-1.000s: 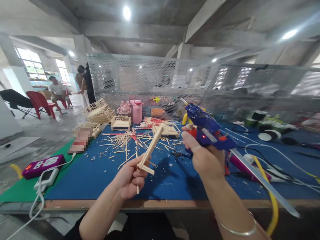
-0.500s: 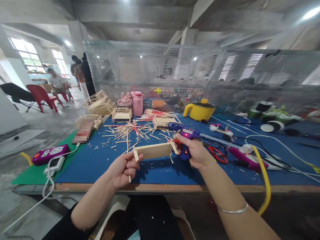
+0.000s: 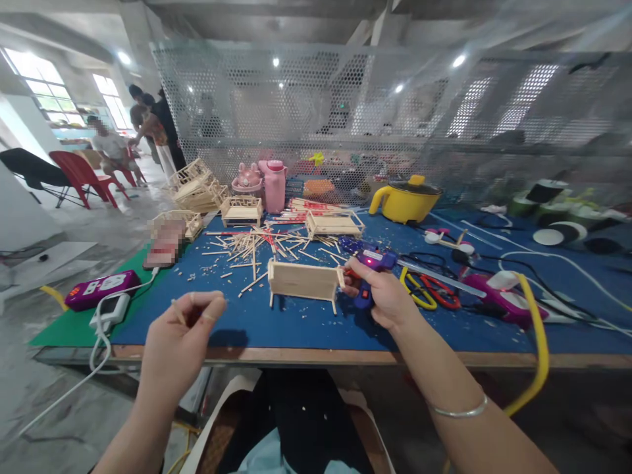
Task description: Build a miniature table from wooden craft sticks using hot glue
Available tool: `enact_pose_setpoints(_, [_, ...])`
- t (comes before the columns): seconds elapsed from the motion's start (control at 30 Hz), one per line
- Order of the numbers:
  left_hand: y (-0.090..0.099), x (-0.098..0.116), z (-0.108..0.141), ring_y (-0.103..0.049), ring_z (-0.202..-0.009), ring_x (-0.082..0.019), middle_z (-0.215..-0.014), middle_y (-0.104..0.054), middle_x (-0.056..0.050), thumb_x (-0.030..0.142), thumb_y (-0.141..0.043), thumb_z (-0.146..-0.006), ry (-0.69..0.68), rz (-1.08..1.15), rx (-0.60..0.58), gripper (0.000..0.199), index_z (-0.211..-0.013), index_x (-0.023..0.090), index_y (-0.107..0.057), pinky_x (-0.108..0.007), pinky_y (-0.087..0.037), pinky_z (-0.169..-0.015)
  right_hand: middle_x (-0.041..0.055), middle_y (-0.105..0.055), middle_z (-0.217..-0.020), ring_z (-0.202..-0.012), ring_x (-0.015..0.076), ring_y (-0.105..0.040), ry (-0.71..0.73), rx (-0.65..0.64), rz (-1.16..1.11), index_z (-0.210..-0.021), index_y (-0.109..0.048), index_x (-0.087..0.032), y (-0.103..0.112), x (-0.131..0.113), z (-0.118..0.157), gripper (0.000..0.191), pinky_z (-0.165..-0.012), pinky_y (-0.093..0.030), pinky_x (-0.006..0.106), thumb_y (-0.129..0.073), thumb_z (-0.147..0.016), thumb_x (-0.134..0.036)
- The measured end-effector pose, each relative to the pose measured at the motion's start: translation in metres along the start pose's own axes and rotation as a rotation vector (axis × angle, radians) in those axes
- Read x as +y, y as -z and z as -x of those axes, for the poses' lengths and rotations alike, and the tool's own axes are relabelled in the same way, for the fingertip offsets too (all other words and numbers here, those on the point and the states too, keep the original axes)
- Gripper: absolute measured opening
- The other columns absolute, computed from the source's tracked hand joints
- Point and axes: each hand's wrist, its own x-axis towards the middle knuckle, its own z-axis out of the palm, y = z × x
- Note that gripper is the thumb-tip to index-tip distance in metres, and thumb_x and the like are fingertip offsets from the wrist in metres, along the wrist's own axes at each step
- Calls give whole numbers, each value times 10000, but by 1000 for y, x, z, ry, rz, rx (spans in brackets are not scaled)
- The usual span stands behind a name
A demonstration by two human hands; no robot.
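Note:
My right hand (image 3: 390,293) is wrapped round the handle of a blue and purple hot glue gun (image 3: 378,259) with a lit red light. Its fingertips touch the right end of a small wooden bench-like frame (image 3: 303,283), which stands tilted on the blue mat with its thin legs towards me. My left hand (image 3: 180,329) is apart from the frame, raised over the near left of the mat. Its fingers are pinched, and a short thin wooden stick (image 3: 178,313) shows between them, mostly hidden by the hand.
Loose sticks (image 3: 257,247) and scraps lie behind the frame. Finished-looking small wooden frames (image 3: 241,212) stand at the back left. Red- and yellow-handled cutting tools (image 3: 434,293) and cables lie right of the glue gun. A yellow pot (image 3: 407,203) and a pink bottle (image 3: 274,187) stand behind.
My left hand has let go of the frame's left end and moved left, towards me. The frame has come down onto the mat. My right hand still grips the glue gun.

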Motion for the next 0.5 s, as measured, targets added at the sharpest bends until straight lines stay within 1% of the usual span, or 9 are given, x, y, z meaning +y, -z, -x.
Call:
enact_pose_setpoints(0.03, [-2, 1, 9, -598, -760, -137, -820, -696, -12, 250, -750, -689, -19, -53, -22, 113, -769, 199, -690, -179, -466, -671, 25, -651, -627, -523, 91, -597, -3, 28, -9, -669, -661, -134, 0, 1, 1, 240, -474, -539, 161, -799, -654, -330])
enact_pose_setpoints(0.07, [-7, 1, 17, -599, -771, -149, -797, -695, -11, 255, -752, -686, -29, -92, -84, 98, -746, 204, -693, -199, -468, -708, 26, -651, -624, -525, 94, -604, -10, 54, -16, -669, -665, -134, 0, 2, 2, 234, -481, -545, 164, -799, -654, -324])
enact_pose_setpoints(0.17, [-31, 3, 37, -567, -658, -156, -661, -653, -14, 288, -719, -721, -24, -85, -350, 93, -706, 200, -690, -230, -459, -644, 39, -664, -641, -553, 104, -629, -22, 64, 0, -680, -679, -129, -1, 3, 5, 223, -488, -550, 157, -788, -669, -323])
enact_pose_setpoints(0.23, [-52, 4, 39, -590, -734, -173, -737, -675, -26, 269, -685, -755, 17, 17, -418, 110, -838, 201, -708, -247, -464, -703, 43, -674, -658, -563, 108, -638, -28, 48, 16, -691, -680, -129, -2, 2, 6, 231, -484, -550, 153, -791, -666, -330])
enact_pose_setpoints(0.3, [-74, 6, 33, -601, -799, -173, -799, -683, -35, 250, -657, -778, 88, 115, -427, 219, -987, 194, -691, -248, -457, -750, 41, -680, -665, -555, 108, -640, -40, 47, 22, -697, -676, -129, -3, 0, 7, 243, -472, -550, 155, -804, -649, -331])
enact_pose_setpoints(0.33, [-84, 6, 30, -595, -792, -163, -818, -679, -37, 244, -655, -777, 109, 155, -436, 259, -1028, 186, -677, -235, -451, -733, 39, -682, -665, -549, 107, -639, -46, 49, 20, -696, -674, -130, -4, -1, 8, 247, -467, -549, 154, -810, -641, -329])
enact_pose_setpoints(0.4, [-101, 8, 23, -548, -679, -123, -838, -653, -33, 231, -672, -752, 133, 218, -462, 327, -1073, 172, -653, -203, -419, -609, 40, -685, -664, -547, 107, -643, -69, 38, 6, -692, -675, -126, -7, -2, 11, 252, -469, -548, 151, -815, -632, -327])
enact_pose_setpoints(0.43, [-107, 10, 21, -495, -601, -99, -798, -627, -19, 226, -677, -741, 135, 234, -488, 352, -1087, 166, -647, -192, -380, -542, 42, -688, -669, -552, 109, -647, -81, 31, -6, -692, -677, -124, -8, -3, 13, 253, -475, -549, 150, -816, -628, -325])
enact_pose_setpoints(0.5, [-114, 11, 21, -356, -491, -68, -642, -522, 30, 223, -674, -737, 132, 248, -554, 398, -1128, 164, -631, -186, -287, -460, 51, -702, -693, -582, 123, -665, -103, 17, -21, -702, -684, -124, -12, -3, 19, 257, -490, -554, 153, -817, -622, -329])
